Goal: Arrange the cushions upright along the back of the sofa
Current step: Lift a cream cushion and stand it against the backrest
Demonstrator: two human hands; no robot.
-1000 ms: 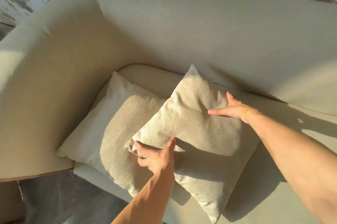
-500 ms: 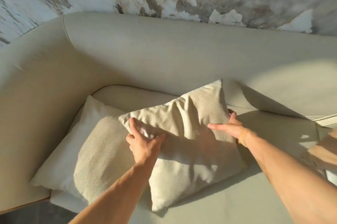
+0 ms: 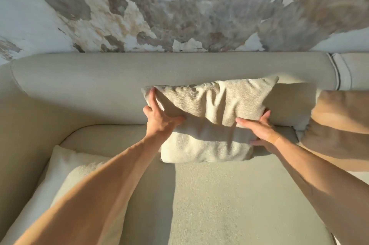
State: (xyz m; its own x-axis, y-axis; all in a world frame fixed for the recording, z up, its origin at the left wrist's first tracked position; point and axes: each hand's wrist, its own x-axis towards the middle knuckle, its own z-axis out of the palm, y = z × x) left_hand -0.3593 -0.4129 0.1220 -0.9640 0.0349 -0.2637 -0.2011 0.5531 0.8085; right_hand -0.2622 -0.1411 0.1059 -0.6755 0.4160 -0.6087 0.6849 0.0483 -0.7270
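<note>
The sofa (image 3: 229, 200) holds three cushions in view. A textured cream cushion (image 3: 215, 117) stands upright on the seat, its back against the sofa backrest (image 3: 89, 81), roughly midway along it, its face creased and crossed by a band of shadow. Both hands are on it. The left hand (image 3: 159, 123) has its grip closed on the cushion's left edge, fingers (image 3: 152, 99) reaching up toward the upper left corner and the thumb pressed across the front. The right hand (image 3: 259, 131) clamps the right edge lower down, thumb on the front face and fingers curled behind and under the lower right corner. The cushion thus sits between the two grips, held from both sides, its bottom edge resting on the seat.

A second cushion (image 3: 65, 177) lies flat at the left end of the seat, near the curved armrest (image 3: 20, 135), partly hidden under the left forearm, well apart from the held one. A third cushion (image 3: 339, 123) leans against the backrest at the right edge of view, just beside the held cushion, warm sunlight on it.

The sofa is pale beige fabric, lit by low sun with long shadows. Behind it rises a wall (image 3: 179, 5) with mottled grey, tan and white patches
</note>
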